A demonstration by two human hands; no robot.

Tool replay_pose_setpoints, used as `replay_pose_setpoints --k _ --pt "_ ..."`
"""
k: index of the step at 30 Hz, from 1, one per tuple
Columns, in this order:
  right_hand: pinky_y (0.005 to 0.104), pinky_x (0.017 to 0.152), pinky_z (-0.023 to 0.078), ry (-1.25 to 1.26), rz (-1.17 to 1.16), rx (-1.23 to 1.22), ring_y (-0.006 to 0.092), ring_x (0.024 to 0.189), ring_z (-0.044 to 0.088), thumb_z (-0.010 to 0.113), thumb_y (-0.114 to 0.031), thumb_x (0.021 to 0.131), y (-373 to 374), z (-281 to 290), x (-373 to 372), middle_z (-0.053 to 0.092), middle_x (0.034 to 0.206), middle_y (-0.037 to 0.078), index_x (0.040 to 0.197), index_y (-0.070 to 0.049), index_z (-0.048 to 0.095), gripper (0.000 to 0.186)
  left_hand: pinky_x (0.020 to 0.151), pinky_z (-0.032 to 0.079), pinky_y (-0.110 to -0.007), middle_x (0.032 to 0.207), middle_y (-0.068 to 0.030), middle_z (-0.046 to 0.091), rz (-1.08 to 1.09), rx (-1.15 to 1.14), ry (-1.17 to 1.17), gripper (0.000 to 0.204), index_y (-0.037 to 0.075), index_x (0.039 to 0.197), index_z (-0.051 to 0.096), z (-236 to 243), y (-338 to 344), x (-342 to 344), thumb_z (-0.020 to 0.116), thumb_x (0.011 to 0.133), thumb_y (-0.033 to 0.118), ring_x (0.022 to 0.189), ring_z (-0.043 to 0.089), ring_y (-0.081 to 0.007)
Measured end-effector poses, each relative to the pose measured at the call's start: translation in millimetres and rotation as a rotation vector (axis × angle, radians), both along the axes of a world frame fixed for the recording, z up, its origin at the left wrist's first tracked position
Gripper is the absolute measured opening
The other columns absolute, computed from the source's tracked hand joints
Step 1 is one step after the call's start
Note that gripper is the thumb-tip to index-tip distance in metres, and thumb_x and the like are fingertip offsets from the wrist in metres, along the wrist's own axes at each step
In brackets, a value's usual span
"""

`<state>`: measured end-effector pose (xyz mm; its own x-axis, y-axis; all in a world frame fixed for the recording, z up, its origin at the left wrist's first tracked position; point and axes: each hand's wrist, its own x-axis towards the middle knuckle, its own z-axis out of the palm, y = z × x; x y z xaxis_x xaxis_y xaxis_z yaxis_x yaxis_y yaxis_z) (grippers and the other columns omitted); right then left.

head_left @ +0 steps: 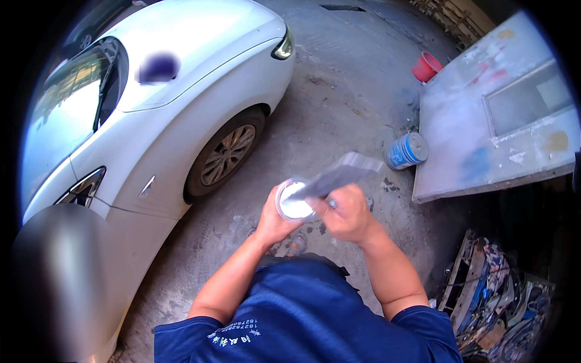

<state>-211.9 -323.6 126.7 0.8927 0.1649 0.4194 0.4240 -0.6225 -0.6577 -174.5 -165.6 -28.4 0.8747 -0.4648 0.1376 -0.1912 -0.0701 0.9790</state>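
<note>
Far left: a white car [142, 127] fills that side, its windscreen [65, 100] toward the edge of view. A grey blurred patch covers part of its lower body. A dark, blurred shape [158, 66] shows on the bonnet; too smeared to tell what it is. Below that, a small badge [147, 186] on the car's side, then 1 wheel [229, 151] with a spoked silver rim. The headlight [283, 46] sits at the upper corner.

Middle: left hand [271, 219] clamped round the side of a clear round cup [279, 202], held up in front of the body. Pale white stuff [297, 209] visible inside. Under the hands, a sandalled foot [296, 245] on stained grey floor [327, 103]; dark blue short-sleeved shirt [302, 305] at the lower edge.

Just right of the cup: right hand [350, 215] curled, fingers clamped on a grey flat strip [345, 172], motion-blurred. Strip slants up and right; its lower end overlaps the cup's mouth. Cannot tell whether it touches the stuff inside.

Right side: blue can [404, 151] on the floor, tilted in view, near a pale paint-smudged panel [448, 145]. Red bucket [426, 66] farther back, beside the panel's upper part. Lower right, a jumbled heap of scrap [493, 302], pieces too mixed to tell apart
</note>
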Motion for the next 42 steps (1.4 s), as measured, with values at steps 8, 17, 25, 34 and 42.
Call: replay_pose_setpoints --k 8,17,25,34,42 --pt "0.0377 0.066 0.050 0.326 -0.342 0.242 0.0326 0.076 0.064 0.068 -0.017 0.086 -79.1 -4.5 -47.8 0.064 0.084 0.015 0.097 -0.002 0.064 0.020 0.100 0.045 -0.039 0.123 -0.0138 0.058 -0.380 -0.023 -0.040 0.075 0.004 0.132 0.051 -20.6 -53.2 -14.0 0.084 0.066 0.018 0.116 0.057 -0.0287" --pt "0.0373 0.068 0.049 -0.165 -0.370 0.009 0.0264 0.078 0.061 0.077 -0.013 0.075 -141.0 -65.2 -96.5 0.064 0.084 0.010 0.101 -0.001 0.064 0.032 0.085 0.052 -0.037 0.111 -0.0113 0.064 -0.597 0.129 0.298 0.059 0.003 0.121 0.055 -30.0 -131.1 -73.0 0.082 0.071 0.019 0.100 0.063 -0.0213" --pt "0.0379 0.070 0.049 -0.098 -0.549 0.012 0.0263 0.079 0.058 0.076 -0.021 0.073 -210.5 -106.6 -122.6 0.061 0.089 0.010 0.106 0.002 0.062 0.042 0.092 0.049 -0.038 0.121 -0.0154 0.059 -0.612 0.276 0.224 0.077 0.001 0.131 0.048 -97.0 -196.7 -129.0 0.086 0.068 0.025 0.108 0.060 -0.0260" --pt "0.0251 0.068 0.047 0.386 -0.738 1.343 0.0100 0.074 0.056 0.060 -0.019 0.097 -320.6 -281.1 -170.5 0.061 0.082 0.003 0.100 -0.001 0.062 0.018 0.102 0.045 -0.040 0.131 -0.0191 0.053 -0.537 0.099 0.364 0.085 -0.002 0.134 0.041 -153.6 -258.0 -94.0 0.086 0.066 0.021 0.119 0.056 -0.0281" --pt "0.0328 0.075 0.046 0.400 -0.718 2.096 0.0191 0.082 0.059 0.051 -0.034 0.100 -330.6 -471.8 -194.3 0.063 0.088 0.007 0.104 -0.003 0.063 0.034 0.107 0.038 -0.043 0.137 -0.0200 0.048 -0.400 0.202 0.113 0.084 -0.001 0.136 0.042 -253.3 -274.7 -41.7 0.080 0.069 0.033 0.127 0.048 -0.0310"
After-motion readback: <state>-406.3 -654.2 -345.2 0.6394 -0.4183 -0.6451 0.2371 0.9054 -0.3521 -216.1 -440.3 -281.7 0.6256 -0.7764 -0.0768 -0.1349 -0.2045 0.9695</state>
